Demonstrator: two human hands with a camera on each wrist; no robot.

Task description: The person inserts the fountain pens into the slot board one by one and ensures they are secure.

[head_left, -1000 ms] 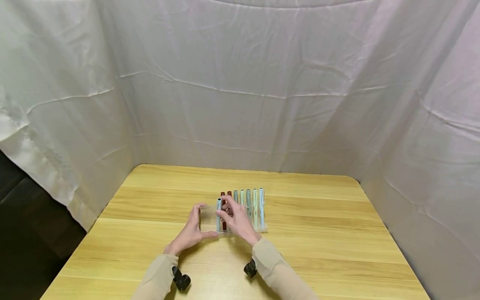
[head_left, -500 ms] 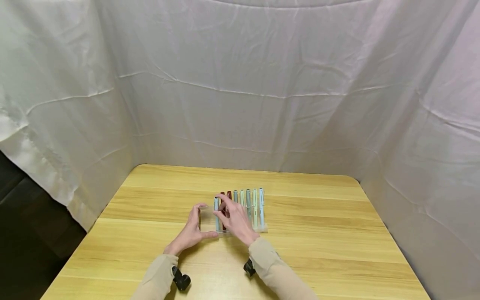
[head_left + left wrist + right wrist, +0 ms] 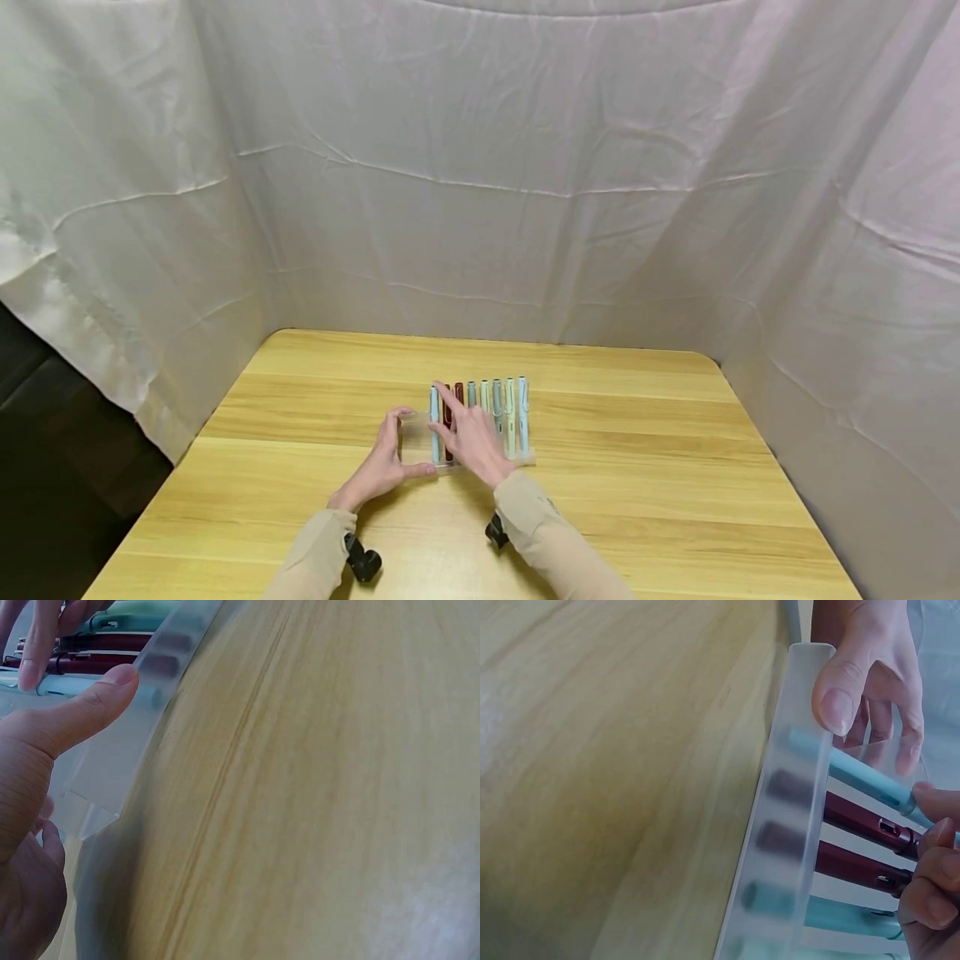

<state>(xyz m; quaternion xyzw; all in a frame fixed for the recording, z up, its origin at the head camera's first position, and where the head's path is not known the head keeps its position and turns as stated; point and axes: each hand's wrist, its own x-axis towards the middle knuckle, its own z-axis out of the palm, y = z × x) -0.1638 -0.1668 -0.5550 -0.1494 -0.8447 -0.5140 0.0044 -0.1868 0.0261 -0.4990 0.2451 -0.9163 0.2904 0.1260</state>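
My left hand (image 3: 381, 464) grips the left end of a clear plastic pen rack (image 3: 415, 433). Its thumb lies on the front lip, with the fingers round the back edge. In the rack, a light blue pen (image 3: 435, 446) is leftmost. My right hand (image 3: 474, 440) has its thumb on the middle of that pen and its index finger stretched to the cap's top; the other fingers are curled. Two dark red pens (image 3: 862, 821) lie just to its right, partly covered by the right hand. The blue pen's lower end shows behind the frosted lip (image 3: 795, 712).
Right of the red pens stand several capped pens: a teal one (image 3: 847, 915), pale green ones (image 3: 511, 421) and a light blue one (image 3: 523, 421) at the end. The wooden table (image 3: 660, 467) extends around the rack. Grey-white curtains (image 3: 480, 233) hang behind and beside it.
The light blue pen shifted slightly left, and its top tipped back in line with the others. My right index finger straightened towards the cap's top. The left hand stayed in place.
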